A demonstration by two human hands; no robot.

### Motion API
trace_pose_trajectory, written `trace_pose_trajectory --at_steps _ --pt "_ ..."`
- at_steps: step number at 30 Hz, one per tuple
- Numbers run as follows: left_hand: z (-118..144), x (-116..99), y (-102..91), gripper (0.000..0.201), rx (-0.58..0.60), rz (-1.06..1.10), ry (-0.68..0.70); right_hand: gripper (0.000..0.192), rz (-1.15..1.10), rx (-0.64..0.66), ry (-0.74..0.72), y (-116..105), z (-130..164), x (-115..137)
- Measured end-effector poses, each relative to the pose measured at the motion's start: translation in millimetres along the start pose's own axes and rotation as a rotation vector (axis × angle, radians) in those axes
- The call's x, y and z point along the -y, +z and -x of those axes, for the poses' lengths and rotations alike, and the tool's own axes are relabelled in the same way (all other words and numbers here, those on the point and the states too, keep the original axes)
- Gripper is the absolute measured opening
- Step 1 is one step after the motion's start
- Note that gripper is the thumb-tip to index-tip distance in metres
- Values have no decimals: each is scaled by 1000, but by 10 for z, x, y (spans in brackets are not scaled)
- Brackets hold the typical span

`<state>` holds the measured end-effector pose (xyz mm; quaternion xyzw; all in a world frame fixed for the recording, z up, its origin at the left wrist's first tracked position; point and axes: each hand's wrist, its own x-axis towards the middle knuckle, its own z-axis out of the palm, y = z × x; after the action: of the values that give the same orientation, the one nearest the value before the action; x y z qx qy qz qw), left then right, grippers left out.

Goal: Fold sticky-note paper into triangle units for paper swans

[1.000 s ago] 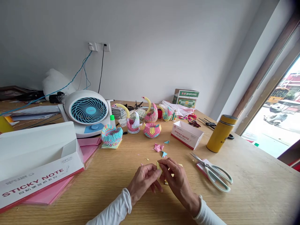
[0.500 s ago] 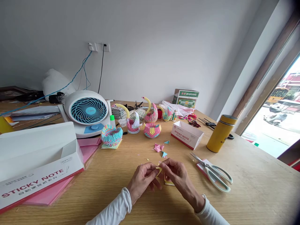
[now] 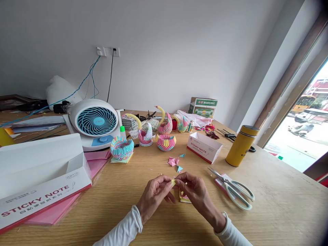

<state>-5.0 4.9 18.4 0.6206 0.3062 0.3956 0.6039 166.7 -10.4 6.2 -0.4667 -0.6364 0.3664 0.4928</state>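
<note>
**Head view: both hands pinching a small yellow paper piece above the table**

Head camera is looking down at a wooden table (image 3: pixel 269 212), where two hands are meeting near the front middle. The left hand (image 3: pixel 155 194) is closing its thumb and forefinger on a small yellow paper piece (image 3: pixel 173 182), and the right hand (image 3: pixel 194 192) is pinching the same piece from the other side (fingertips of both hands are touching it or nearly so). The piece is being held just above the tabletop, between the two hands. The remaining fingers of both hands are curling loosely inward.

Directly under the right hand, a small stack of yellow and pink sheets (image 3: pixel 185 198) is lying flat on the table. Beyond the hands, several folded paper triangles (image 3: pixel 174 161) in pink and blue are lying loose. Scissors (image 3: pixel 234 189) are resting to the right, partly on a pink pad, near the right hand but apart from it. A yellow flask (image 3: pixel 242 146) is standing upright further back on the right, beside an open sticky-note box (image 3: pixel 204 147). Paper swans (image 3: pixel 156 131) are standing behind the triangles. A desk fan (image 3: pixel 94 123) is facing the camera at the left, and a larger sticky-note box (image 3: pixel 41 177) is sitting on pink sheets at the near left.
</note>
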Motion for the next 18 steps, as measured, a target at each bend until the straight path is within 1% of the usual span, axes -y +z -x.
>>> trace_pose_trajectory --at_steps 5,10,13,18 --pt "11 -5 8 26 -60 -12 65 26 85 -12 -112 -33 20 100" --pt "22 32 -13 23 -82 -64 100 26 146 7 -181 -80 29 172" --pt "36 28 -26 22 -85 -131 142 26 167 -6 -226 -88 38 188" --pt "40 -10 -30 16 -139 -251 230 23 156 0 -256 -81 48 202"
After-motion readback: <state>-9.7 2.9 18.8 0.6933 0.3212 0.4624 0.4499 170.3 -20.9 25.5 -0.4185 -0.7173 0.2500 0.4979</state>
